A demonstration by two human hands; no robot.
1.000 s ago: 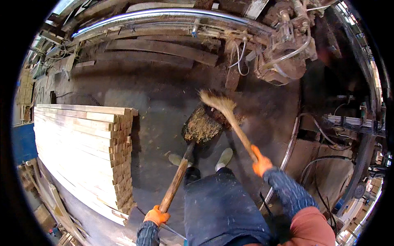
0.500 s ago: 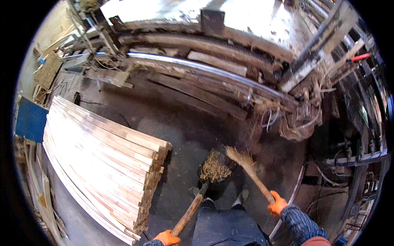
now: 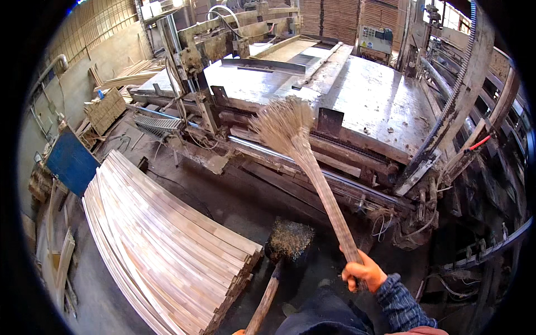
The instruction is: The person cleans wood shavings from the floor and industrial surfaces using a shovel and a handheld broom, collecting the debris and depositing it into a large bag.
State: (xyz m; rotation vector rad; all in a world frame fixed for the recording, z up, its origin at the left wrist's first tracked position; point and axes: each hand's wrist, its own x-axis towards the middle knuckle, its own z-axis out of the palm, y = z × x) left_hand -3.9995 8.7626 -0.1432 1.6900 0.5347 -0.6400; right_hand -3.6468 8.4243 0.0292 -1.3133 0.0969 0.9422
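My right hand (image 3: 365,272), in an orange glove, is closed round the handle of a straw broom (image 3: 322,184). The broom is raised, its bristles upward in front of the machine bed. At the lower edge only a sliver of my left hand (image 3: 239,332) shows, also in orange, at the wooden handle of a shovel (image 3: 264,300). The shovel's dark blade lies low over the floor, bearing a heap of wood shavings (image 3: 291,239). Most of my left hand is cut off by the picture's edge.
A stack of pale wood strips (image 3: 173,240) stands at left, close to the shovel. Ahead is a large machine with a flat metal bed (image 3: 379,95) and a shiny rail (image 3: 259,151) along its front. A blue panel (image 3: 72,160) stands at far left.
My right hand has lifted the broom from near the floor up in front of the machine. The view has tilted up, and my left hand has nearly left the picture. The shovel still carries shavings.
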